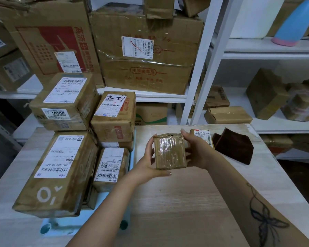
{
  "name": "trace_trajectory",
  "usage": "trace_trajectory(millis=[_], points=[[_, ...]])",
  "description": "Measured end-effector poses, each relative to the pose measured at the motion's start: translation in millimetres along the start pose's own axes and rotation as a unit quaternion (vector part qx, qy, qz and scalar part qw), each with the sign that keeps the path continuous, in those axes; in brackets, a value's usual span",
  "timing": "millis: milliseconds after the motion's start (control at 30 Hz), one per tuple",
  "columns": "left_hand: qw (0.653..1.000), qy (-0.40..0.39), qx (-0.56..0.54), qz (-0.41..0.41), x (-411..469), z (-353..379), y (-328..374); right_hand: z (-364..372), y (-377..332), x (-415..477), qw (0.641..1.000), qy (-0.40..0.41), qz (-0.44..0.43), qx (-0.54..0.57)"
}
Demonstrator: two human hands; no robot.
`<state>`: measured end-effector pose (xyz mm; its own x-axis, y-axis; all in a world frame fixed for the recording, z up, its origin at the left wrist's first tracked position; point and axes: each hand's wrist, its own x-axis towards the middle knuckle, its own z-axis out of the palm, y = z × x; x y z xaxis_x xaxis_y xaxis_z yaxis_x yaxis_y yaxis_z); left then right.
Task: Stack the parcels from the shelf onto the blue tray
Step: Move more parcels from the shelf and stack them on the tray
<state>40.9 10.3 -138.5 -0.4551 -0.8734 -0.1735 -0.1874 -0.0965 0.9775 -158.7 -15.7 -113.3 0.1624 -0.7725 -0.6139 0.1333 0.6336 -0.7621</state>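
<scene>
A small taped cardboard parcel [169, 151] is held above the wooden table between both hands. My left hand [151, 162] grips its left side and bottom edge, and my right hand [194, 151] grips its right side. The blue tray [103, 218] lies on the table at the left, mostly hidden under several stacked parcels: a large one [57, 173] in front, a smaller labelled one [111, 166] beside it, and two more [66, 102] [114, 116] stacked behind. Another small labelled parcel [202, 137] lies on the table just behind my right hand.
A dark brown folded cloth [234, 147] lies on the table at the right. White shelves [268, 54] behind hold big cartons [146, 50] and more parcels [228, 114]. The wooden table [177, 202] stretches towards me.
</scene>
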Motion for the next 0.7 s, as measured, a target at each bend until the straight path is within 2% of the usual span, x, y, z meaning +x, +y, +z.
trace_trajectory(millis=[67, 133, 300, 433, 533, 633, 700], points=[[0.998, -0.04, -0.02, -0.042, -2.0, -5.3, 3.1, -1.2, 1.4, 2.3, 1.0, 0.017, -0.025, 0.002], [0.995, -0.047, -0.065, -0.063, -2.5, -7.0, 4.5, -2.8, 1.7, 3.9, 0.998, 0.045, -0.05, 0.002], [0.983, 0.011, -0.16, -0.093, 0.1, -6.8, 5.1, 0.2, -1.8, 2.1, 0.992, 0.092, -0.088, -0.02], [0.982, 0.058, -0.13, -0.122, 1.9, -6.4, 0.1, 2.3, -3.8, 1.1, 0.987, 0.097, -0.132, 0.005], [0.985, 0.102, -0.086, -0.114, -0.2, -3.6, 0.2, 6.0, -4.3, 2.2, 0.985, 0.091, -0.144, 0.002], [0.984, 0.141, -0.043, -0.095, -2.5, -4.6, -2.4, 9.0, -5.4, 3.7, 0.988, 0.111, -0.109, -0.027], [0.979, 0.146, -0.09, -0.105, -7.1, -9.6, -6.0, 12.3, -6.3, 2.6, 0.987, 0.127, -0.077, -0.059]])
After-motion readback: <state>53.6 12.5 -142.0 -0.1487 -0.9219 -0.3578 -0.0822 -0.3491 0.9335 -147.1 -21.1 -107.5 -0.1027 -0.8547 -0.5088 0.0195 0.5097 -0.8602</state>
